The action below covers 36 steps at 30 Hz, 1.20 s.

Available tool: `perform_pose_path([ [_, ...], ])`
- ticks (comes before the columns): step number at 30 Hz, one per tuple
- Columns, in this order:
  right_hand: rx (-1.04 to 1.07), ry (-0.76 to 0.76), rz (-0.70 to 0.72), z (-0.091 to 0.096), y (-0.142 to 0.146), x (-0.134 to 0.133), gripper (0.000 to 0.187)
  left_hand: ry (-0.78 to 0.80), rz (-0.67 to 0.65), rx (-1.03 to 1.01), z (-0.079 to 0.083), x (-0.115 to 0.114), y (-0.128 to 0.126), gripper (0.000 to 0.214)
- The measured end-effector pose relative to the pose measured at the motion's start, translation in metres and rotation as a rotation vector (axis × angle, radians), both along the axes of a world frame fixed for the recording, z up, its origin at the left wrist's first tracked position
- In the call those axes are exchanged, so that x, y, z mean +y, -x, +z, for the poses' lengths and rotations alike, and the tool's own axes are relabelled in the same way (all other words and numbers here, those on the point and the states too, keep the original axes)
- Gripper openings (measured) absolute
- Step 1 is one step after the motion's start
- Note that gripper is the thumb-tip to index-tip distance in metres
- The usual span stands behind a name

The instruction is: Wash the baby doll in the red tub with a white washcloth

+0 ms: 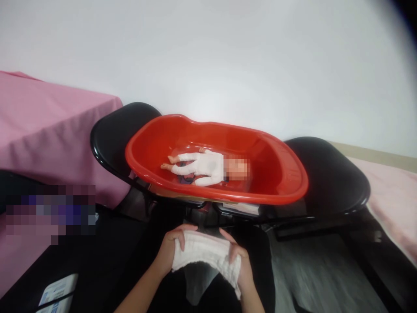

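A folded white cloth (206, 250) is stretched between my hands, low in the view and in front of my lap. My left hand (172, 245) grips its left end with the thumb on top. At the other end my right hand (239, 256) holds it, fingers closed over the edge and one finger pointing up. Beyond them stands a red baby bathtub (208, 191). On its floor a baby doll (208, 167) in a white suit lies on its back, head to the right, bare feet to the left. A grey patch shows on its chest.
The tub rests across two black chairs, with the left seat (114, 134) and right seat (329, 178) sticking out. A pink-draped table (65, 121) stands at left. At lower left lies a white packet (58, 293) on a black surface. A pale wall rises behind.
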State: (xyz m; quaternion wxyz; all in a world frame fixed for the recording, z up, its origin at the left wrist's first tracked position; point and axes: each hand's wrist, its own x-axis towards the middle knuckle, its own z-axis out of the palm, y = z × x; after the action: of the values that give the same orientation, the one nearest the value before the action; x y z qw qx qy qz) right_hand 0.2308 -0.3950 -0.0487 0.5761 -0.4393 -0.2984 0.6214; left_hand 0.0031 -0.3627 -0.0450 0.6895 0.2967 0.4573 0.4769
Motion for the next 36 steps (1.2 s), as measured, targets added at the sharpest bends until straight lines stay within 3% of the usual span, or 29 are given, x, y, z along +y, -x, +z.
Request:
perform_pose_path([
  [3,-0.042,-0.01,-0.007,-0.003,0.002,0.003,0.028,-0.031,0.056,-0.009,-0.002,0.002,-0.003,0.018],
  [10,-0.169,0.123,-0.173,-0.022,0.001,0.005,0.007,-0.18,0.089,0.257,-0.015,0.005,-0.007,0.019],
  [18,-0.114,0.19,-0.184,-0.026,0.004,0.005,0.045,-0.128,0.116,0.168,-0.016,0.006,-0.007,0.033],
  [22,-0.161,0.26,-0.1,-0.032,0.008,0.009,0.041,-0.128,0.089,0.199,-0.024,0.005,-0.012,0.038],
  [27,-0.141,0.243,-0.007,-0.036,0.024,0.013,0.039,-0.19,0.06,0.39,-0.033,0.003,-0.027,0.05],
  [36,-0.072,0.27,-0.031,-0.027,0.052,0.017,0.051,-0.117,-0.084,0.42,-0.03,-0.001,-0.057,0.057],
])
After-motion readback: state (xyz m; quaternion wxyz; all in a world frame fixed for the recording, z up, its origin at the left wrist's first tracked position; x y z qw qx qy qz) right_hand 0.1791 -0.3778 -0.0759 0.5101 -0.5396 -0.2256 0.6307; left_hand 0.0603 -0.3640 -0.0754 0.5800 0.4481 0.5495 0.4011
